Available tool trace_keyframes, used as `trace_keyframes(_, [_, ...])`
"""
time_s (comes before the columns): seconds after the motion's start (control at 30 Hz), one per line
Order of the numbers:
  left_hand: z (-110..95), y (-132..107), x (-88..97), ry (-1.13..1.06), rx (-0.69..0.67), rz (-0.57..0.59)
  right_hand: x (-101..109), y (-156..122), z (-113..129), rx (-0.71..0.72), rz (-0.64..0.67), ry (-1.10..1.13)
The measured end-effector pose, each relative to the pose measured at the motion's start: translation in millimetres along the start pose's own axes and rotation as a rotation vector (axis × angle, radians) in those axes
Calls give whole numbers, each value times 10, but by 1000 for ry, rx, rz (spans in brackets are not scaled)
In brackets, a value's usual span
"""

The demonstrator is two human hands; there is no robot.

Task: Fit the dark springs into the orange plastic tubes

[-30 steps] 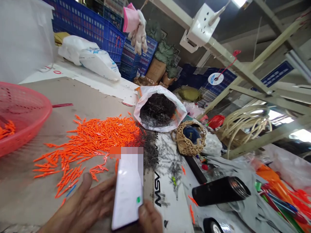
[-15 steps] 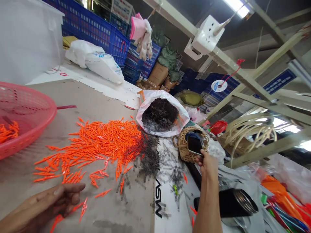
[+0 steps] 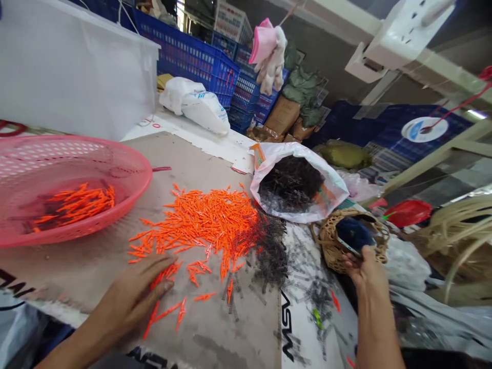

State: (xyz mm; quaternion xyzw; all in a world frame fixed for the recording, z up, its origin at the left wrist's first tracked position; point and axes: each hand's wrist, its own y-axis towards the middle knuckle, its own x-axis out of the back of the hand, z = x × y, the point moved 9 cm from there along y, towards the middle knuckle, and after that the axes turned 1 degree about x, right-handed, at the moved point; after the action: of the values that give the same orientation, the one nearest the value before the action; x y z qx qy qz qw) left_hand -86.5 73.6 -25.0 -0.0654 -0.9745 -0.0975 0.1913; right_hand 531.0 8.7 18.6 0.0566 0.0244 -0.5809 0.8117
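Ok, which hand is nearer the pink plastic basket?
Left. The left hand lies on orange pieces in front of the pink plastic basket; the right hand is farther off, at a woven basket.

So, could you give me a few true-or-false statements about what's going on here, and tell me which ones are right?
The left hand lies among loose orange pieces on a cardboard sheet. True.
The pink plastic basket is empty. False: it holds a heap of orange pieces.
The right hand is at a woven basket. True.
The white plastic sack is full of orange pieces. False: it holds dark spiky pieces.
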Motion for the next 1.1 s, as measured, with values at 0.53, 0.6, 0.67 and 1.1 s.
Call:
trace_keyframes(0.53, [-311, -106, -912, 574, -691, 514, -370, -2671, -345, 169, 678, -439])
trace_keyframes(0.6, [-373, -56, -751, 506, -660, 378, -481, -3175, -490, 215, 775, -517])
trace_keyframes(0.67, [-431, -56, -618, 426, -629, 264, -570, -3461, -522, 415, 811, -763])
trace_keyframes(1.1, [-475, -169, -1253, 727, -471, 419, -175, -3783, -532, 742, 721, -899])
